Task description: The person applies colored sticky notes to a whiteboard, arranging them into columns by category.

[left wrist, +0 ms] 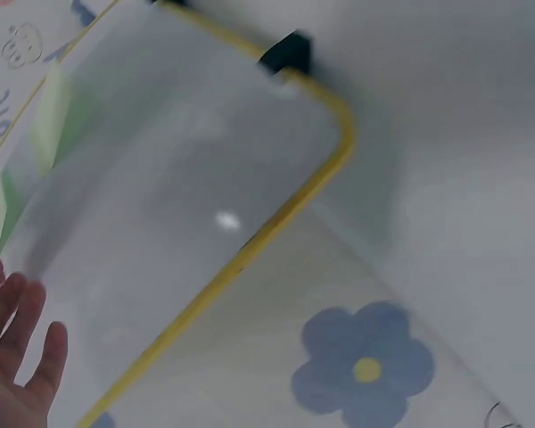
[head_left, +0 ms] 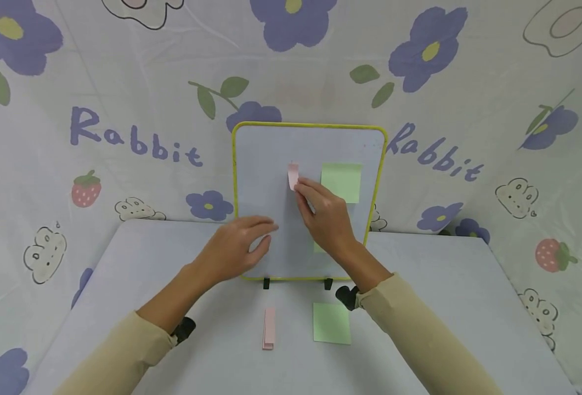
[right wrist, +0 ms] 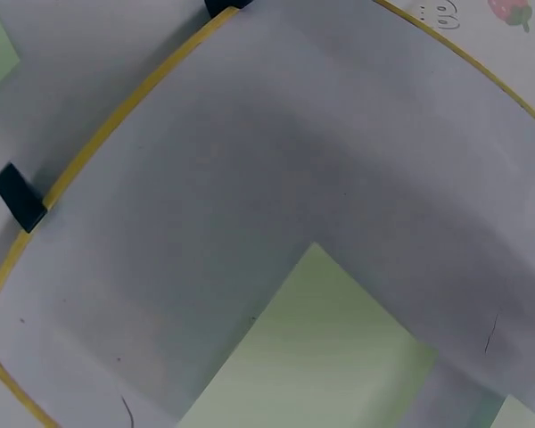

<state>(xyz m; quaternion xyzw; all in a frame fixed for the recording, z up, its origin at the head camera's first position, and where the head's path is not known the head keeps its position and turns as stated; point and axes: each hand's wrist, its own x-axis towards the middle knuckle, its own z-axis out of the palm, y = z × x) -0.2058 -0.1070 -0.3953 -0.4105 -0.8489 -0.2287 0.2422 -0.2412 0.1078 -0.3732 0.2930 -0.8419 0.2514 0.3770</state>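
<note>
A narrow pink sticky note (head_left: 293,171) is on the whiteboard (head_left: 271,164), left of a square green sticky note (head_left: 347,178). The right hand (head_left: 327,216) pinches the pink strip's lower end, which curves away from the board. Partly behind that hand, a second green note (head_left: 318,247) shows lower on the board. The left hand (head_left: 236,244) hovers before the board's lower left with fingers loosely extended, holding nothing. In the left wrist view, its fingers (left wrist: 18,330) appear at the left edge. The right wrist view shows a green note (right wrist: 316,348) but no fingers.
The yellow-rimmed board stands on two black feet (head_left: 328,283) at the back of a white table (head_left: 419,307). In front lie a pink sticky-note pad (head_left: 269,328) and a green pad (head_left: 332,323). Behind hangs a patterned cloth (head_left: 310,82).
</note>
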